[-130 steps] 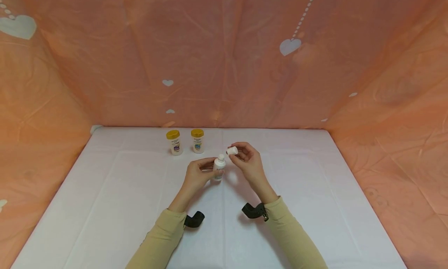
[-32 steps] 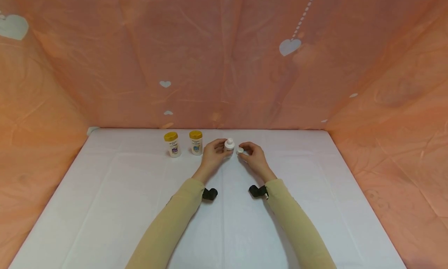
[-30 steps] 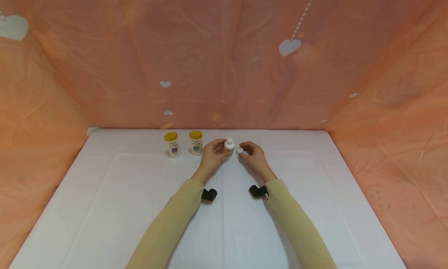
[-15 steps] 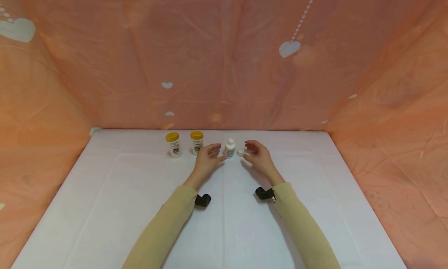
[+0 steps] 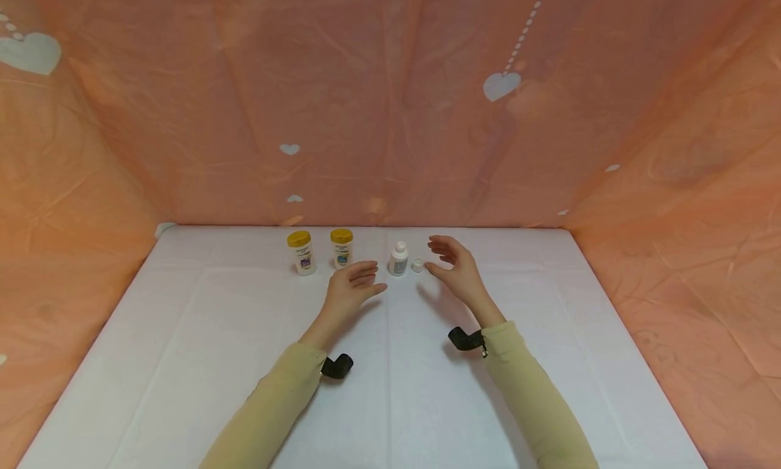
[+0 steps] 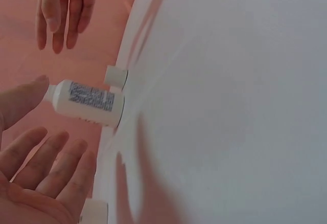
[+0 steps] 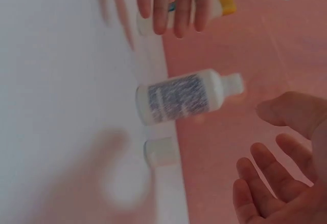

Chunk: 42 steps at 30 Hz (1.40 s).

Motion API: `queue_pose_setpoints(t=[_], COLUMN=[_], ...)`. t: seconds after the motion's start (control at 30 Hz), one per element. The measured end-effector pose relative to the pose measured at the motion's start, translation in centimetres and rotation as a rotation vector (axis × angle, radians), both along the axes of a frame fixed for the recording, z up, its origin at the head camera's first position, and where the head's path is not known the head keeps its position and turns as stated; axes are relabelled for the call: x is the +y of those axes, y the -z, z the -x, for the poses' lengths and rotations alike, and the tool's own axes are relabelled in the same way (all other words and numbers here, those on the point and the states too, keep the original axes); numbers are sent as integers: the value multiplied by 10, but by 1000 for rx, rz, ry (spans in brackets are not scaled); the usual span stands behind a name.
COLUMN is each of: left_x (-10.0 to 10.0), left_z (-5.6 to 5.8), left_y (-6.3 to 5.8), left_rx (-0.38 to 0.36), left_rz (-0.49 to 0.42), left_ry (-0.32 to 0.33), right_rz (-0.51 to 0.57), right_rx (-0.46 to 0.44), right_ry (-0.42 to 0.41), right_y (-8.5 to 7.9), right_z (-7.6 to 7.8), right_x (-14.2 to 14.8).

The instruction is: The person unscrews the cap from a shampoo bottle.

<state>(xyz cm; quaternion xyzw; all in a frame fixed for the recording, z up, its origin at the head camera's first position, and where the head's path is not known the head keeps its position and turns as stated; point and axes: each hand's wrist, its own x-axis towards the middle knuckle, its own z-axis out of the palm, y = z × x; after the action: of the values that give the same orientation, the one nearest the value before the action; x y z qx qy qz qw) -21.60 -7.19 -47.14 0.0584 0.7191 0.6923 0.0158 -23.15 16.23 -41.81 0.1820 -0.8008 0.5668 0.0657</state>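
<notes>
A small white bottle (image 5: 398,259) with a bare neck and a printed label stands upright on the white table. Just right of it sits its white cap (image 5: 417,266). To the bottle's left is my left hand (image 5: 350,291), fingers parted and relaxed, holding nothing. My right hand (image 5: 454,266) hovers right of the cap, thumb and fingers apart, also without anything in it. In the left wrist view the bottle (image 6: 89,103) and cap (image 6: 116,76) stand side by side, touched by neither hand. The right wrist view shows the same bottle (image 7: 184,97) and cap (image 7: 161,152).
Two white jars with yellow lids, a left jar (image 5: 302,253) and a right jar (image 5: 342,249), stand upright left of the bottle. My left hand is close in front of the right jar. An orange cloth backdrop (image 5: 390,150) rises behind the table (image 5: 390,401).
Earlier the left hand held the bottle and the right hand the cap. Both were set down on the table and released, and the hands have drawn apart and back.
</notes>
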Motion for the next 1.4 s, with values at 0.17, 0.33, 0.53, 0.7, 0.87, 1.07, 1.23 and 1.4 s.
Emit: queue_pose_setpoints(t=[0.17, 0.33, 0.53, 0.7, 0.87, 1.07, 1.23, 1.4], left_x=[-17, -32, -44, -51, -57, -62, -63, -63], left_z=[-9, -17, -20, -17, -14, -11, -6, -3], left_y=[1, -1, -5, -2, 1, 3, 5, 5], left_rx=[-4, 10, 56, 73, 86, 34, -12, -18], left_rz=[-15, -8, -13, 1, 32, 40, 34, 35], left_ry=[5, -29, -97, -173, -215, -202, -205, -218], right_rz=[11, 36, 40, 36, 33, 49, 35, 11], right_rx=[26, 39, 52, 63, 65, 81, 66, 69], right_ry=[-28, -54, -78, -100, -133, -164, -177, -182], right_y=[-12, -23, -30, -32, -34, -32, -32, -28], right_z=[-5, -9, -12, -12, -13, -11, -10, -6], right_x=[-7, -17, -29, -39, -49, -59, -66, -71])
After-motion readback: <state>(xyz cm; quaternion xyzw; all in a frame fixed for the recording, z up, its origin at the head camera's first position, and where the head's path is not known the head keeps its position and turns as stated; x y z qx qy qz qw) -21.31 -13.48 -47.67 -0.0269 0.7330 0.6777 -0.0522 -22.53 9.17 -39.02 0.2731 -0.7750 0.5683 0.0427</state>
